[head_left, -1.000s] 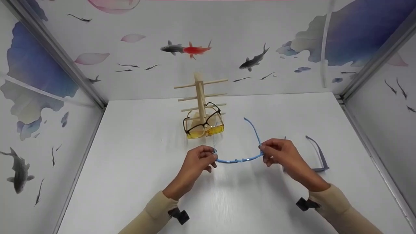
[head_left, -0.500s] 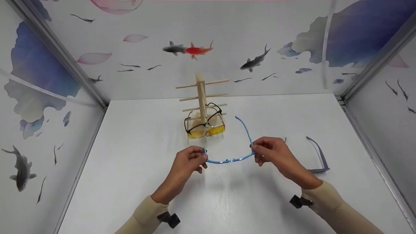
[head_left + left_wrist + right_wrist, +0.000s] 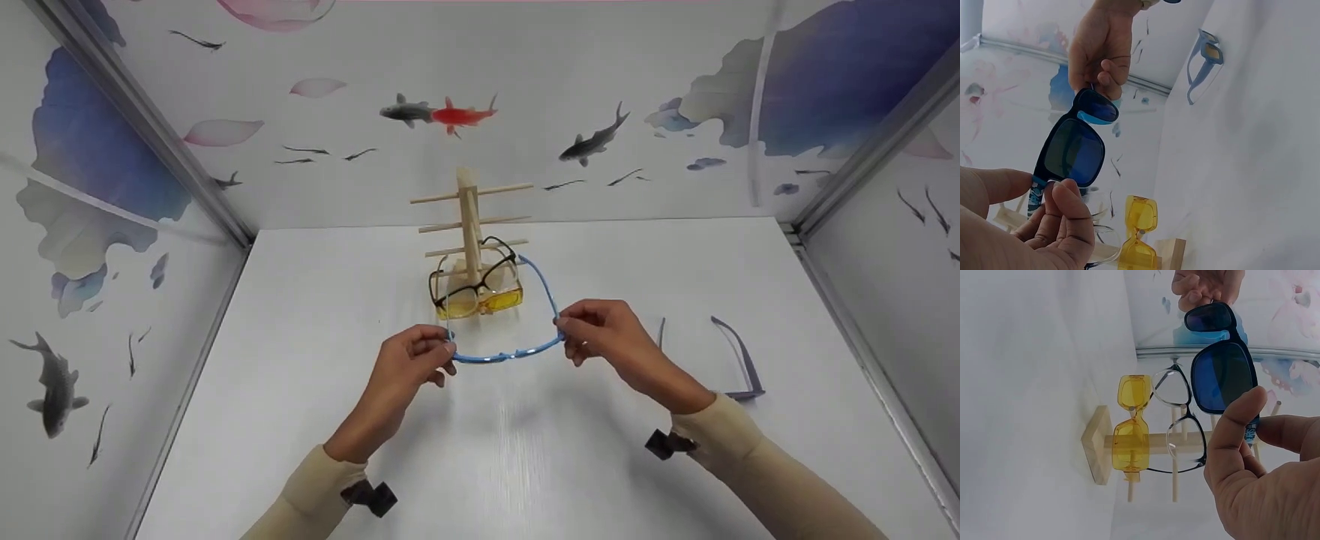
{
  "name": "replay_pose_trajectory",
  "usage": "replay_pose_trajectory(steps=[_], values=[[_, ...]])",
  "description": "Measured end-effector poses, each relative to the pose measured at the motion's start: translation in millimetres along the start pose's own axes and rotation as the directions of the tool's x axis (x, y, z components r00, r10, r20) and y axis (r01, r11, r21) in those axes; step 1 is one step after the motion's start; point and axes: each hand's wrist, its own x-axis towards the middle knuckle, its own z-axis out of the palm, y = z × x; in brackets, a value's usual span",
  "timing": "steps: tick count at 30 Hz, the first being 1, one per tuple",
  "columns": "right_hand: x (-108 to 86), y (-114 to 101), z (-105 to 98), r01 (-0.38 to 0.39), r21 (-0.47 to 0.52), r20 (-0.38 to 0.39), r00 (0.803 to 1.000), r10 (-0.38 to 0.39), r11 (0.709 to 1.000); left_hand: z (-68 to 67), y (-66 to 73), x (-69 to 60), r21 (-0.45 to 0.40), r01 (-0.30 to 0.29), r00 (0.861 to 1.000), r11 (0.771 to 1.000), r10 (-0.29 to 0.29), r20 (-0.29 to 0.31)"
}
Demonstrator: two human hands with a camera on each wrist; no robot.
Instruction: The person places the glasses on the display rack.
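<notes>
Blue-framed sunglasses (image 3: 480,359) with dark lenses are held above the table, temples unfolded and pointing toward the wooden stand. My left hand (image 3: 411,360) pinches them at the left hinge between thumb and fingers; my right hand (image 3: 611,337) pinches the right hinge. In the right wrist view the dark lens (image 3: 1224,377) shows close up. Just beyond stands the wooden glasses rack (image 3: 469,217), a post with several crossbars. Yellow glasses (image 3: 1131,444) sit lowest on it, and black-framed clear glasses (image 3: 480,286) hang tilted above them.
Grey-blue glasses (image 3: 744,367) lie on the white table (image 3: 300,315) at the right, partly behind my right forearm. Painted walls (image 3: 510,52) enclose the table at the back and both sides.
Both hands have carried the blue sunglasses leftward and slightly toward the rack, so they now line up in front of it. The grips look the same, and the other glasses stay put.
</notes>
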Motion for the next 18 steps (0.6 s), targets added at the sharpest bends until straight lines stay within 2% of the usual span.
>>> replay_pose_trajectory(steps=[8,18], values=[[19.1,-10.1,2.4,-0.026,0.036,-0.004,1.000,0.027,0.999,-11.9,11.9,13.9,0.008,-0.008,1.000,1.000,0.009,-0.023],[31.5,-25.2,4.5,-0.012,0.045,-0.014,1.000,0.013,0.999,-20.9,24.9,20.9,0.013,-0.053,0.998,0.998,0.054,-0.029]])
